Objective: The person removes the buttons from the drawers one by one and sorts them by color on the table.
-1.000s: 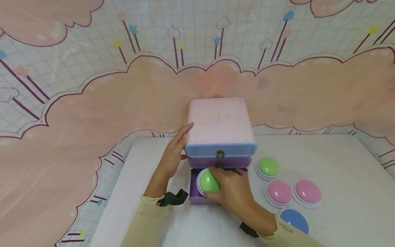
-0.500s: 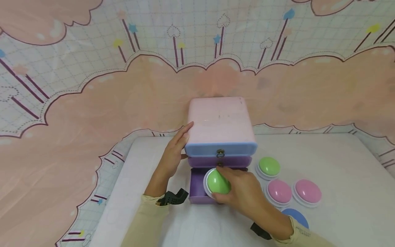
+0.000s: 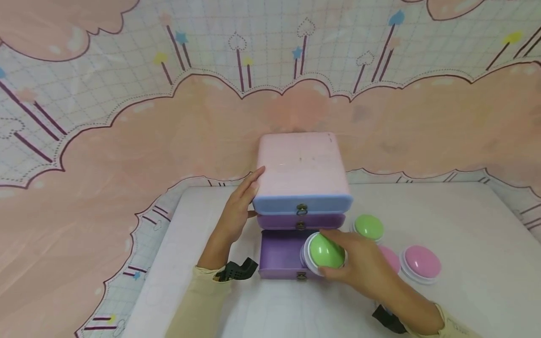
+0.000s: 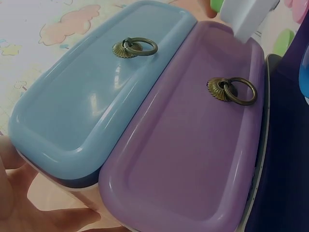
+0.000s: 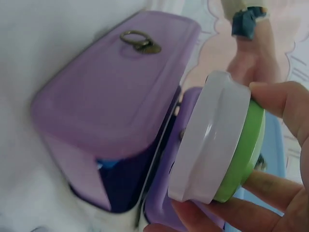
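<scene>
My right hand (image 3: 367, 263) pinches a round push button (image 3: 327, 251) with a green dome and white base between thumb and fingers. It is above the right side of the pulled-out bottom drawer (image 3: 276, 273), tilted. In the right wrist view, the white base of the button (image 5: 207, 140) faces the purple drawer front (image 5: 116, 82). My left hand (image 3: 236, 211) rests against the left side of the pink drawer box (image 3: 302, 164), its fingers extended. Part of a blue thing (image 4: 304, 72) shows near the dark drawer interior in the left wrist view.
On the white table (image 3: 473, 225), right of the box, stand another green button (image 3: 369, 227) and a pink button (image 3: 422, 261). My right hand partly covers a second pink one (image 3: 390, 258). A cloud-patterned cloth (image 3: 203, 126) hangs behind the box.
My right hand has carried the green button rightward from the left part of the bottom drawer. The blue button on the table is now hidden behind my right arm. My left hand has stayed put.
</scene>
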### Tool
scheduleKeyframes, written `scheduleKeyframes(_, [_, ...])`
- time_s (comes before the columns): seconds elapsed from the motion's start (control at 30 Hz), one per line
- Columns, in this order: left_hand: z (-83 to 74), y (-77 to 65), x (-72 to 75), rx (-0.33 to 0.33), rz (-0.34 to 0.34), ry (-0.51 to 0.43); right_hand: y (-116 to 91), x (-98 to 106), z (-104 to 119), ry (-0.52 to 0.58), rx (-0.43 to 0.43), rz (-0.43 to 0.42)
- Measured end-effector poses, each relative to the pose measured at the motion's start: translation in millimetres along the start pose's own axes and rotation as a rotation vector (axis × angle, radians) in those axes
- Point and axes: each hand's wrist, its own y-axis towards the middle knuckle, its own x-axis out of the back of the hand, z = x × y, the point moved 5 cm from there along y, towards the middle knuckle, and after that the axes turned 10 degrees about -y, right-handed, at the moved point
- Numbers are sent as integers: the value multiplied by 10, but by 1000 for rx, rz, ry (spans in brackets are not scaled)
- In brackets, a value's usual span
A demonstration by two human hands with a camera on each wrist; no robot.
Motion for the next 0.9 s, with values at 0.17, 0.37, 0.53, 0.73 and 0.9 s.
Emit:
scheduleKeyframes(0.17, [9,-8,12,5,-2,-9,-66,75,-167,-13,-79,48])
scheduleKeyframes(0.37, [23,-10,13,6,2,-14,-139,163,-382,-61,-142,43])
scheduleKeyframes(0.53, [7,-13,19,0,2,-11,-164,231,-581,-94,-208,58])
scheduleKeyframes(0.73, [-12,-13,20,-5,1,-3,-197,317,-851,-99,-311,142])
scheduleKeyframes(0.9, [-5,-4,5,-2,9,-2,-222,383,-1091,-118,-375,186])
